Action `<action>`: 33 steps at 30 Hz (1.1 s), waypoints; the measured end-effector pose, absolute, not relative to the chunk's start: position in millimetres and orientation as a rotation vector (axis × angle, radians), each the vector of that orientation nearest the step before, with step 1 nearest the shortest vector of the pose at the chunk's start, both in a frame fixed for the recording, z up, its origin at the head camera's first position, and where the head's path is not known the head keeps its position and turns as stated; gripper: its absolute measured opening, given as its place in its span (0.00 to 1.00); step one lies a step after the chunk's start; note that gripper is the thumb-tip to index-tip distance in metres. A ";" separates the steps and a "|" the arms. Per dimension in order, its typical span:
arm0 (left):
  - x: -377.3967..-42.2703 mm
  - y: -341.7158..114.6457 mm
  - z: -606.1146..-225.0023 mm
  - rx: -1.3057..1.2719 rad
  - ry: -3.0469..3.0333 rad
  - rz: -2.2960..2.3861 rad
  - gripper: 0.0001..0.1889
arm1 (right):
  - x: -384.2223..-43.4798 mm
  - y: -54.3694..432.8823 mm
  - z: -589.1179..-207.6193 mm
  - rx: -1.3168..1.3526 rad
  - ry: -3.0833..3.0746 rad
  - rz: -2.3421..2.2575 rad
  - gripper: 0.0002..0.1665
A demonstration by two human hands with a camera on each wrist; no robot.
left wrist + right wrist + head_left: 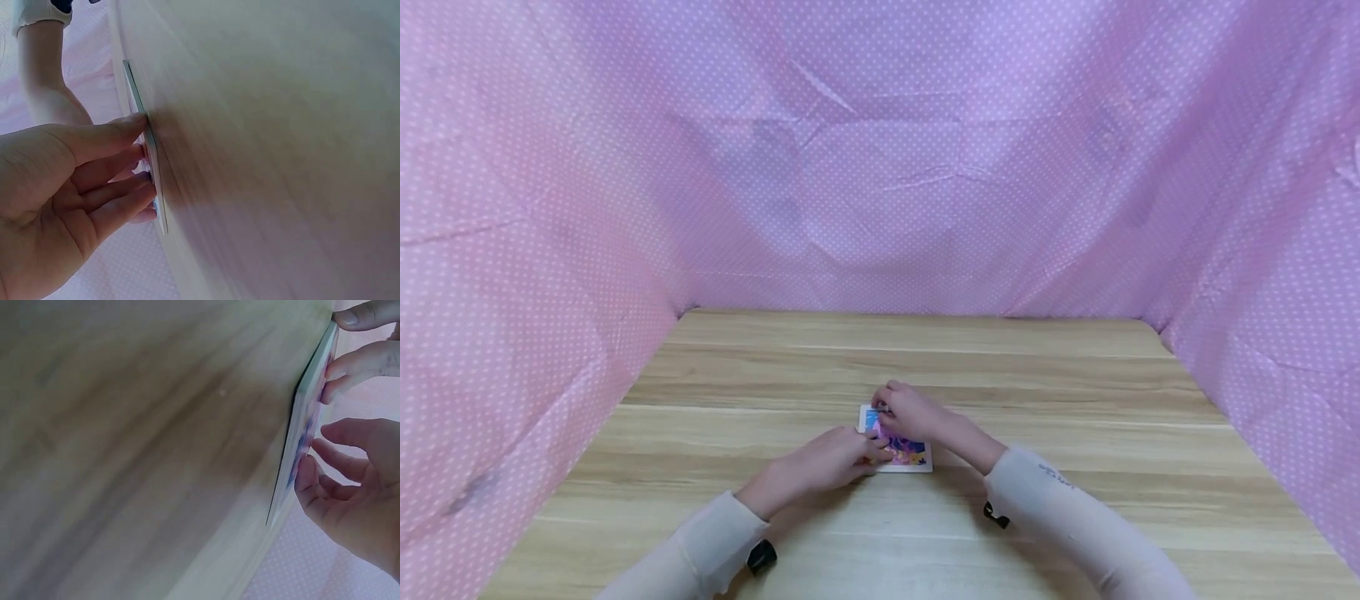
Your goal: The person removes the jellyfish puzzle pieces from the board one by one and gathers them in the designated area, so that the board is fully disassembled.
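A flat picture board (913,457) with a white border and a blue, purple and yellow picture lies on the table between the hands. My left hand (838,457) is at its near left edge; in the left wrist view the thumb (139,120) rests along the board's edge while the other fingers touch its face. Over the far part reaches my right hand (912,412), fingers curled and tips close together at the surface. A small greyish flat piece (882,408) shows at those fingertips; its kind I cannot tell. Both hands hide much of the picture.
The wood-grain table (737,367) extends around the board on all sides. Pink cloth with white dots (880,208) hangs behind the table and along its left and right sides. A black wrist device (762,557) sits under the left sleeve, another (996,515) under the right.
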State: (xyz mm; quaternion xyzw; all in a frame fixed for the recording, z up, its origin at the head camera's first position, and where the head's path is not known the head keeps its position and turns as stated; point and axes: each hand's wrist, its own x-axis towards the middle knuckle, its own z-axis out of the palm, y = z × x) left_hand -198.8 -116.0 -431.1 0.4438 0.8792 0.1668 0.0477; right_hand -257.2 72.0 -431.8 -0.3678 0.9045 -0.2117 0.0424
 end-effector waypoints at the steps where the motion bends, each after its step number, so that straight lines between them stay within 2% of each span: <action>1: -198.7 -115.8 -431.2 1.358 2.683 0.505 0.14 | -257.2 71.2 -432.0 -1.113 2.764 -0.671 0.10; 13: -199.1 -113.7 -433.7 1.403 2.706 0.478 0.13 | -264.3 56.8 -437.2 -0.821 2.733 -0.711 0.10; 25: -198.7 -114.2 -435.9 1.417 2.691 0.447 0.14 | -266.5 43.3 -438.3 -0.719 2.780 -0.588 0.13; 33: -199.1 -115.8 -432.8 1.408 2.709 0.469 0.14 | -270.1 37.0 -438.0 -0.674 2.826 -0.529 0.11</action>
